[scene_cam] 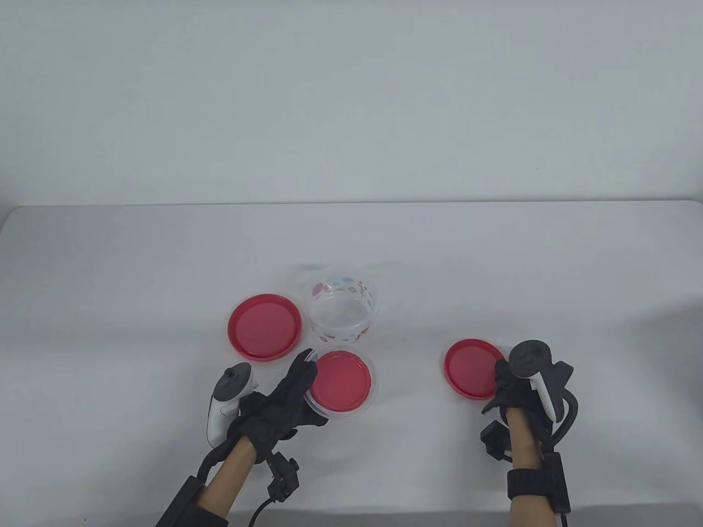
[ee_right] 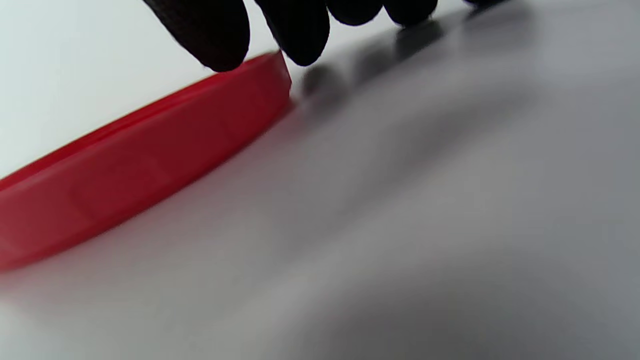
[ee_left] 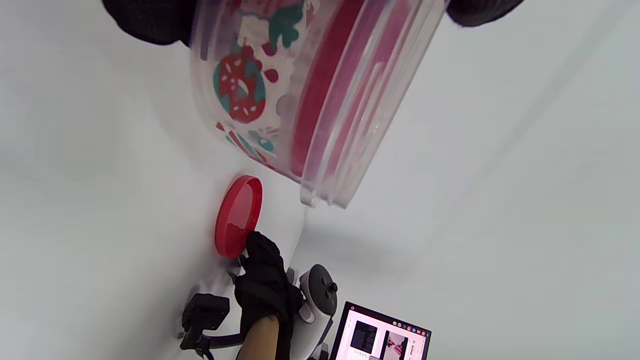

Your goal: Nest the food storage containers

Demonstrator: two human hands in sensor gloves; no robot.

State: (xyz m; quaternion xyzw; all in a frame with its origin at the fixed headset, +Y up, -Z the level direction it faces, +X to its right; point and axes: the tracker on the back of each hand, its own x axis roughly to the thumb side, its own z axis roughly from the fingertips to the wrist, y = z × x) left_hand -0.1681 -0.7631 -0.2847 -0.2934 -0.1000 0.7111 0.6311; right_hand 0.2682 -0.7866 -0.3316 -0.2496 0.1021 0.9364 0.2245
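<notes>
My left hand (scene_cam: 294, 392) grips the left rim of a clear printed container (scene_cam: 343, 384) with red showing inside it. In the left wrist view this container (ee_left: 300, 90) is tilted and off the table, under my fingers (ee_left: 145, 20). A second clear printed container (scene_cam: 341, 310) stands open just behind it. A large red lid (scene_cam: 264, 328) lies to its left. My right hand (scene_cam: 511, 384) rests its fingertips (ee_right: 215, 35) on the right edge of a smaller red lid (scene_cam: 472, 369), which lies flat on the table; the lid also shows in the right wrist view (ee_right: 135, 165).
The white table (scene_cam: 110, 263) ends at a back edge against a pale wall. In the left wrist view the smaller red lid (ee_left: 239, 216) and my right hand (ee_left: 265, 285) show, with a laptop screen (ee_left: 385, 337) beyond the table's near edge.
</notes>
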